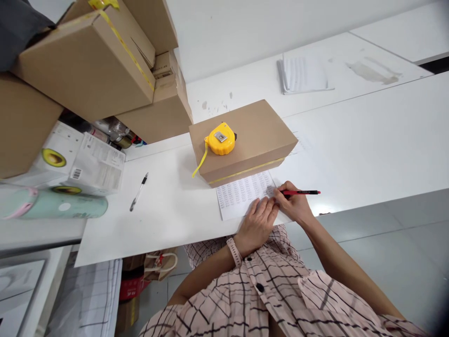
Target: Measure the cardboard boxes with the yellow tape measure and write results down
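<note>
My right hand (293,204) grips a red pen (300,192), its tip resting on a printed sheet of paper (242,193) that lies near the table's front edge. Flat on the lower part of that sheet, fingers stretched out, lies my left hand (257,223), with a pink watch on its wrist. Just behind the sheet stands a cardboard box (252,135) sealed with yellow tape. A yellow tape measure (220,139) sits on top of the box, its strap hanging over the left edge.
A black pen (139,192) lies on the white table (368,140) to the left. Stacked cardboard boxes (87,65), avocado-printed cartons (70,161) and a mint bottle (59,206) crowd the left. A paper stack (303,75) lies at the back.
</note>
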The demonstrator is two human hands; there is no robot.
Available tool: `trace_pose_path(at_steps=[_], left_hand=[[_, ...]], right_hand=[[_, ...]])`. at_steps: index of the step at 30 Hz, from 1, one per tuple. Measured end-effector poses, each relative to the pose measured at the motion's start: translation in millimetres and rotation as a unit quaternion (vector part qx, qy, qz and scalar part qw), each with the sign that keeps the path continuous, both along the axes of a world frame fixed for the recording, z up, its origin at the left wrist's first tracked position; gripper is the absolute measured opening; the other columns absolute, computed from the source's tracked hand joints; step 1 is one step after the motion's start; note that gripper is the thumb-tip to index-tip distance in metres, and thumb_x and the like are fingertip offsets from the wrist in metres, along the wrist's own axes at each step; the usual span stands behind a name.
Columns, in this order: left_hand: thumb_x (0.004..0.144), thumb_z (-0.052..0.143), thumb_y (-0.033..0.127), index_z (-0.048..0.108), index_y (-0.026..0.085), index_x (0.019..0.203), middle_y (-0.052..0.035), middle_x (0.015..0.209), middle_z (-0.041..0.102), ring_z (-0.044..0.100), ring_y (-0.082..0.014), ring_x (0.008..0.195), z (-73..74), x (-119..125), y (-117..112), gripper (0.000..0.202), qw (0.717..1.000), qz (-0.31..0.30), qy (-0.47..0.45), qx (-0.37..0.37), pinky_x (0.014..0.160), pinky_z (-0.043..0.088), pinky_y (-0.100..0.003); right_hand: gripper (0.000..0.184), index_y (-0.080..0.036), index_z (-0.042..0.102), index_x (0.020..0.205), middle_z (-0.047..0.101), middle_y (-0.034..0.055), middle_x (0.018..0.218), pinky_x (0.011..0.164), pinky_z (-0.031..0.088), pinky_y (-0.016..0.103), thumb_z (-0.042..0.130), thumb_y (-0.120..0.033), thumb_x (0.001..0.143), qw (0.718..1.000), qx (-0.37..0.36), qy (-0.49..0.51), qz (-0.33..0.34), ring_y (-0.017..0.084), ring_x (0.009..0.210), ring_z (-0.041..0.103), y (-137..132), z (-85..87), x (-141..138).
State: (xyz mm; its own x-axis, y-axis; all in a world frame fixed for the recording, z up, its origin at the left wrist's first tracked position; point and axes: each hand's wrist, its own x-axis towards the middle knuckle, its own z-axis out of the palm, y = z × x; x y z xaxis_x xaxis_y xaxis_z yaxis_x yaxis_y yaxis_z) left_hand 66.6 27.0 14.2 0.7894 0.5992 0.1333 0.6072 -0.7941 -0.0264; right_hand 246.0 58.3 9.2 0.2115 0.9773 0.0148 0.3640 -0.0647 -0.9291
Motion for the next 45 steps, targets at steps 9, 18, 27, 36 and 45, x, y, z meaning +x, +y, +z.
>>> trace_pose_path(at_steps=[9,18,27,36,45], left_hand=[[0.106,0.038,0.036,0.039,0.006,0.154,-0.0151,0.163,0.04,0.04,-0.0275,0.149,0.0,-1.0,0.0,0.057,1.0,-0.001,-0.003,-0.004,0.126,0.028,-0.045],[0.106,0.039,0.035,0.041,0.006,0.153,-0.0154,0.161,0.043,0.042,-0.0274,0.148,-2.7,-0.8,0.5,0.055,1.0,-0.002,-0.014,-0.003,0.126,0.027,-0.044],[0.106,0.037,0.036,0.042,0.007,0.153,-0.0145,0.162,0.043,0.042,-0.0271,0.148,-1.1,-0.7,0.5,0.055,1.0,0.001,-0.019,0.0,0.125,0.027,-0.044],[0.106,0.037,0.036,0.041,0.006,0.153,-0.0145,0.161,0.044,0.041,-0.027,0.148,0.5,-1.0,0.5,0.055,1.0,0.0,-0.015,-0.001,0.126,0.027,-0.044],[0.106,0.039,0.038,0.042,0.008,0.153,-0.0147,0.162,0.042,0.041,-0.0265,0.148,-1.2,-0.9,0.6,0.056,1.0,0.0,-0.008,0.004,0.126,0.027,-0.044]], right_hand=[[0.034,-0.024,0.052,0.072,0.048,-0.0031,0.06,0.05,0.036,0.029,0.067,-0.051,0.087,1.0,0.003,-0.005,-0.001,0.013,0.053,0.044,0.3,2.0,-1.2],[0.033,-0.023,0.052,0.073,0.049,-0.0026,0.061,0.051,0.036,0.029,0.065,-0.049,0.088,0.999,0.007,-0.035,0.007,0.014,0.054,0.044,0.0,-4.3,0.4],[0.033,-0.024,0.052,0.071,0.049,-0.0022,0.061,0.052,0.036,0.03,0.066,-0.049,0.087,1.0,0.016,-0.021,-0.004,0.014,0.055,0.044,0.6,0.8,-1.3],[0.027,-0.023,0.051,0.072,0.05,-0.003,0.063,0.053,0.037,0.029,0.066,-0.041,0.086,1.0,0.004,-0.017,-0.006,0.013,0.056,0.044,0.3,-3.6,-0.8],[0.029,-0.024,0.051,0.071,0.049,-0.0027,0.062,0.053,0.036,0.03,0.066,-0.043,0.087,1.0,0.017,0.001,-0.017,0.014,0.057,0.044,0.4,-0.8,-0.2]])
